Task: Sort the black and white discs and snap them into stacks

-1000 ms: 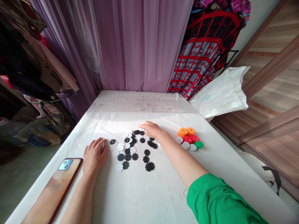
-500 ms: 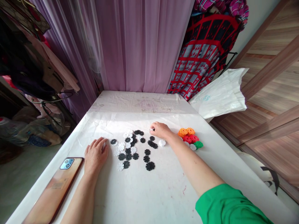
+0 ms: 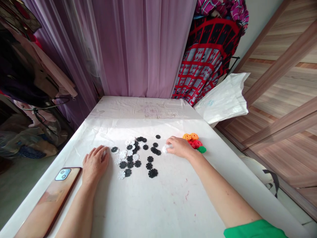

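My left hand rests on the table with its fingers loosely stretched, holding nothing, beside the phone. Between my hands lie flower-shaped plastic discs, with white discs and black discs mixed on the left. A looser line of black discs runs nearer my right hand. My right hand has its fingertips closed at a small stack of white discs, pinching a white disc there. Just behind that hand sit orange discs, red discs and a green disc.
A phone lies face down along the table's left edge. The table has a white cover. A white plastic bag leans at the right side. A purple curtain hangs behind, and hanging clothes are at the left.
My right hand has moved nearer and rightward, from beside the far black disc to the small white stack. That black disc now lies uncovered. My left hand stays in place; the view has shifted slightly.
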`<state>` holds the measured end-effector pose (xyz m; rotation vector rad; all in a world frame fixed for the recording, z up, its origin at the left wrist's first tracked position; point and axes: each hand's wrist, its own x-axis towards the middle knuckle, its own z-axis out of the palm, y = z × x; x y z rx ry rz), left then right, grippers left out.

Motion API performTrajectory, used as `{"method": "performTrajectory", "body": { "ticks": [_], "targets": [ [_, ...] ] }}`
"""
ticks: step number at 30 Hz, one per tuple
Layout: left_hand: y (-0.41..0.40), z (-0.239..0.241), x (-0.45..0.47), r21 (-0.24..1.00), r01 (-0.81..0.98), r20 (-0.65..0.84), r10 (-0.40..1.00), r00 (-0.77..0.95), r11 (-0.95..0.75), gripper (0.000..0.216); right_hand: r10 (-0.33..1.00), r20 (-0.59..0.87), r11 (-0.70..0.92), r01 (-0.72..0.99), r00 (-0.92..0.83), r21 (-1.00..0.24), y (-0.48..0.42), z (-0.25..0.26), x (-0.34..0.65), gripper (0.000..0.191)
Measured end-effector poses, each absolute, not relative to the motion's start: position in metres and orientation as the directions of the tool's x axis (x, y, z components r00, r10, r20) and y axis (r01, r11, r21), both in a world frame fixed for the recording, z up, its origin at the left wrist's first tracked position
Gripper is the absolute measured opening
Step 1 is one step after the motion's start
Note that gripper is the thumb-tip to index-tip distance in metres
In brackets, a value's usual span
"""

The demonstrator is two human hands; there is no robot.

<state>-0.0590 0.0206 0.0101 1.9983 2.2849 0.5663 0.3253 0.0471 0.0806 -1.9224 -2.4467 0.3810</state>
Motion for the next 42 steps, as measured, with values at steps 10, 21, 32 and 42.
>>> {"method": "performTrajectory", "body": {
  "ticks": [10, 21, 32, 42],
  "targets": [
    [0.019, 0.013, -0.057, 0.321, 0.942, 0.197, 0.965, -0.171, 0.102, 0.044, 0.969, -0.097, 0.202, 0.956, -0.226, -0.212, 0.049, 0.1, 0.306, 0.029],
    [0.017, 0.016, -0.053, 0.331, 0.936, 0.181, 0.965, -0.19, 0.122, 0.044, 0.976, -0.175, 0.104, 0.982, -0.131, -0.158, 0.064, 0.079, 0.193, 0.032],
    [0.017, 0.015, -0.053, 0.335, 0.932, 0.174, 0.963, -0.205, 0.138, 0.042, 0.968, -0.247, -0.007, 0.979, -0.044, -0.204, 0.072, 0.076, 0.179, 0.036],
    [0.018, 0.011, -0.054, 0.356, 0.927, 0.213, 0.956, -0.201, 0.115, 0.04, 0.999, -0.043, -0.042, 0.925, 0.028, -0.378, 0.05, 0.087, 0.262, 0.02]
  ]
}}
